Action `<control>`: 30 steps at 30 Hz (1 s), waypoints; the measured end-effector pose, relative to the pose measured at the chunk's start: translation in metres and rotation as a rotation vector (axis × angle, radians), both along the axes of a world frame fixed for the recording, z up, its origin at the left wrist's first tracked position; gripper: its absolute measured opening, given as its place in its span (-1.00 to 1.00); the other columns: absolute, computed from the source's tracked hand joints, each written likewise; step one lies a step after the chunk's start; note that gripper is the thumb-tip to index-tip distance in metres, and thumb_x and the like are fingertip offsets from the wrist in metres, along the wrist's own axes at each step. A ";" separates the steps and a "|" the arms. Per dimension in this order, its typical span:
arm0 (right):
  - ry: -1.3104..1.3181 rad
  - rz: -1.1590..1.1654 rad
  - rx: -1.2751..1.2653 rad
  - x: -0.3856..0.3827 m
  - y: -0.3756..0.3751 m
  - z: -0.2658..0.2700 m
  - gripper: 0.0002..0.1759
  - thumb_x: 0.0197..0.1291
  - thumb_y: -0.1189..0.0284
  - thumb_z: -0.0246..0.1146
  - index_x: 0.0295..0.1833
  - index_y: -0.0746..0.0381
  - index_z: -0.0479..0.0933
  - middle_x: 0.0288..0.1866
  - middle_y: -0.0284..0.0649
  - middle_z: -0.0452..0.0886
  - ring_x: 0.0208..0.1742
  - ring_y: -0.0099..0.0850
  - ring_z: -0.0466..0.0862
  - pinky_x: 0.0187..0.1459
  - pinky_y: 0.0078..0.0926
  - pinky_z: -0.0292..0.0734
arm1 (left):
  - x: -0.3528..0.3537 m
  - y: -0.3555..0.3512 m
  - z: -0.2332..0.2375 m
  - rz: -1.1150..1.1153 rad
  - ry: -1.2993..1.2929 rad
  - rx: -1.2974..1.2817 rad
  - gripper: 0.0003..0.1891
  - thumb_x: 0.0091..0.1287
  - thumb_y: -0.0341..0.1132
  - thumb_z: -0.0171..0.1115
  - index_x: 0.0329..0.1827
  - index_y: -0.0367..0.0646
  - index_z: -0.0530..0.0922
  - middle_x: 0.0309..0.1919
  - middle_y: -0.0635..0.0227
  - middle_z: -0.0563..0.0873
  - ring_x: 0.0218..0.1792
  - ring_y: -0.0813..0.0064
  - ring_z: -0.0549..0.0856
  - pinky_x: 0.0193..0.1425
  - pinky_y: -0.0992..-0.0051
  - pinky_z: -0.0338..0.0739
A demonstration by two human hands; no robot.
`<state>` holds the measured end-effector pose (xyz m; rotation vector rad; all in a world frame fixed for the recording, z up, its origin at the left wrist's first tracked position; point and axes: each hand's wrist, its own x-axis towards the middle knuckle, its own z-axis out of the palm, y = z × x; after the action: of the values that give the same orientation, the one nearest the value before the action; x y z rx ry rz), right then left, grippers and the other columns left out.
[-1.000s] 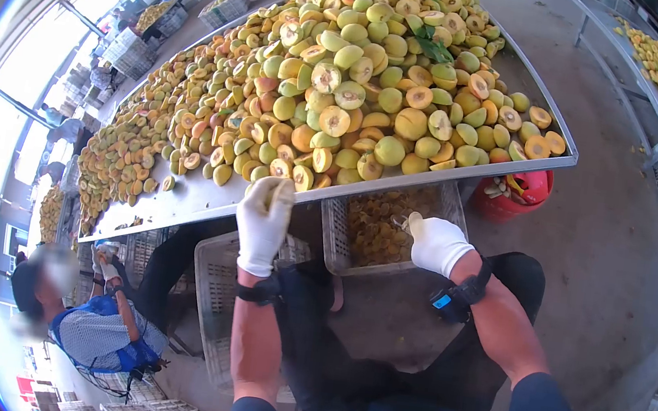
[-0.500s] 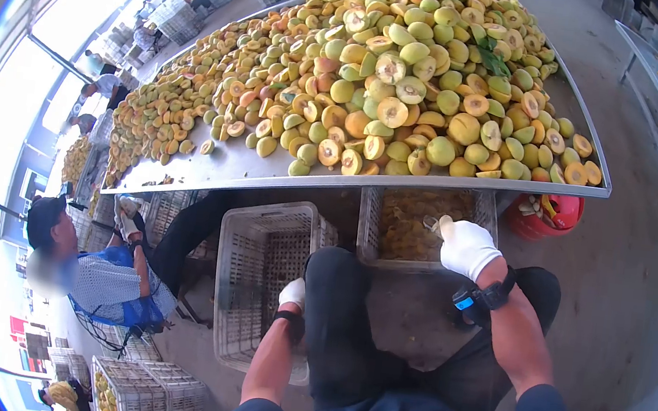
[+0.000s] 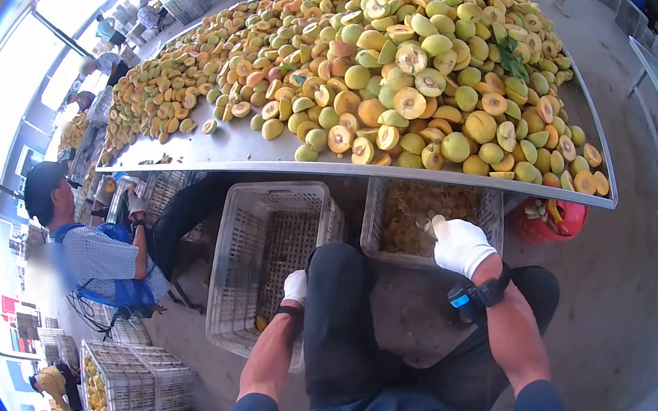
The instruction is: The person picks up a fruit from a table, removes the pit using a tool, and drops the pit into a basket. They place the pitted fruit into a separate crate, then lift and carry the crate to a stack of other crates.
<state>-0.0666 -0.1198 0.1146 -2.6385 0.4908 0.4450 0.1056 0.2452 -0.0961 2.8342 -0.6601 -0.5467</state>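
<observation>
Your right hand, white-gloved, is curled tight around a small pale tool, too small to make out, which pokes out over the right crate. Your left hand, gloved too, hangs by your knee, just beside the left crate; I cannot tell whether it is closed. Two white mesh crates stand under one steel table; the right one holds brownish-yellow bits. One red bucket stands nearby. Halved yellow-green fruit lies heaped above, too many to count.

2 gloved hands, 2 crates under the table, 1 red bucket.
</observation>
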 end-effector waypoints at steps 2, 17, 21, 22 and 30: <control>0.013 -0.003 -0.017 0.004 -0.003 0.000 -0.65 0.22 0.42 0.03 0.05 0.33 0.53 -0.16 0.11 0.70 -0.08 0.04 0.71 -0.04 -0.06 0.58 | -0.005 -0.017 0.027 -0.014 0.017 0.001 -0.70 0.24 -0.13 0.15 -0.33 -0.15 0.72 -0.32 0.00 0.75 -0.21 -0.05 0.74 -0.13 0.05 0.61; 0.011 -0.053 0.044 0.006 0.003 0.004 -0.68 0.19 0.42 0.08 0.04 0.27 0.53 -0.17 0.08 0.72 -0.08 0.04 0.72 -0.04 -0.03 0.59 | 0.055 -0.169 0.237 -0.197 -0.460 -0.553 -0.78 0.27 -0.18 0.30 -0.40 -0.14 0.67 -0.41 0.10 0.72 -0.34 0.06 0.72 -0.26 0.23 0.59; -0.012 -0.073 0.072 0.004 0.001 0.011 -0.65 0.17 0.44 0.12 0.07 0.28 0.54 -0.13 0.10 0.72 -0.04 0.05 0.71 -0.01 -0.06 0.59 | 0.079 -0.282 0.248 -0.253 -0.441 -0.482 -0.62 0.21 0.00 0.36 -0.19 -0.17 0.63 -0.33 0.09 0.73 -0.23 0.04 0.73 -0.15 0.15 0.60; -0.030 -0.078 0.091 0.001 0.001 0.010 -0.66 0.18 0.43 0.13 0.06 0.27 0.54 -0.13 0.10 0.72 -0.04 0.05 0.71 -0.01 -0.05 0.59 | 0.084 -0.305 0.246 -0.235 -0.413 -0.423 -0.56 0.18 0.04 0.38 -0.14 -0.18 0.62 -0.30 0.06 0.74 -0.19 0.02 0.73 -0.12 0.15 0.61; -0.039 0.003 0.260 -0.034 -0.020 0.098 -0.64 0.13 0.47 0.10 0.06 0.32 0.50 -0.17 0.12 0.70 -0.08 0.08 0.70 -0.11 -0.01 0.58 | 0.067 -0.369 0.227 -0.281 -0.515 -0.246 -0.60 0.05 -0.15 0.47 -0.17 -0.22 0.60 -0.13 0.04 0.69 -0.12 0.05 0.74 -0.07 0.18 0.65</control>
<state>-0.1003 -0.1400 0.2128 -2.3932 0.3874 0.4262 0.1728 -0.1239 0.1310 2.6619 -1.1326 0.2370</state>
